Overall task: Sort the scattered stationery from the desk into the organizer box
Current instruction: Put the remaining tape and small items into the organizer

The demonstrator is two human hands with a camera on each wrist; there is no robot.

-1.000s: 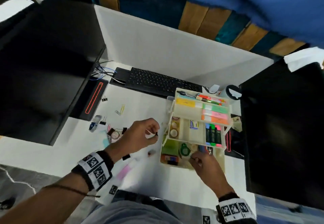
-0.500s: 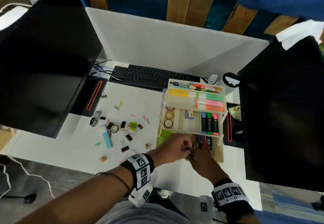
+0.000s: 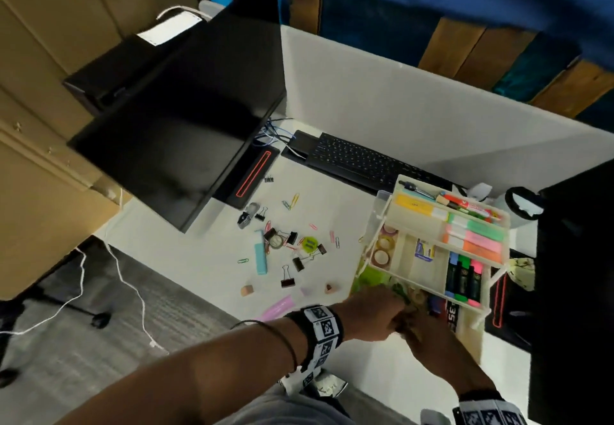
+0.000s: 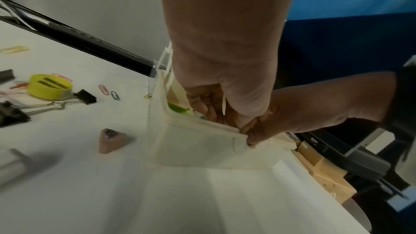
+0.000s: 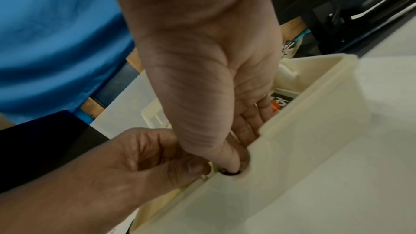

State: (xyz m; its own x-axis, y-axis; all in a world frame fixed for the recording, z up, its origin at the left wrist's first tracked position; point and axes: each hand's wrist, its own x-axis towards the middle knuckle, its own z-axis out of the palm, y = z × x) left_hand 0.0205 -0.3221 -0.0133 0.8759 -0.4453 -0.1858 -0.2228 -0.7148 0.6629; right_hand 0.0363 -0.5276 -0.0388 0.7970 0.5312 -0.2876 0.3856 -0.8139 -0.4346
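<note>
The cream organizer box (image 3: 471, 333) stands at the desk's right with its tiered trays swung open. Both hands meet at its front compartment. My left hand (image 3: 395, 306) reaches in from the left with its fingers (image 4: 202, 106) curled down inside the box wall (image 4: 198, 147); what they hold is hidden. My right hand (image 3: 413, 320) has its thumb (image 5: 227, 159) over the front rim (image 5: 303, 149) and its fingers inside. Scattered on the desk lie binder clips (image 3: 286, 281), a yellow-green round piece (image 3: 310, 244), a teal stick (image 3: 260, 258), a triangular brown eraser (image 4: 111, 140) and paper clips (image 3: 337, 242).
Highlighters (image 3: 462, 279) and tape rolls (image 3: 381, 256) fill the upper trays. A black keyboard (image 3: 362, 162) lies behind the clutter. One dark monitor (image 3: 186, 119) overhangs the desk's left, another (image 3: 574, 291) stands right of the box. A pink item (image 3: 278, 306) lies by the near desk edge.
My left hand, pinching a small dark item a second ago, has moved right from the clutter into the box's front compartment beside my right hand. The head view has swung left.
</note>
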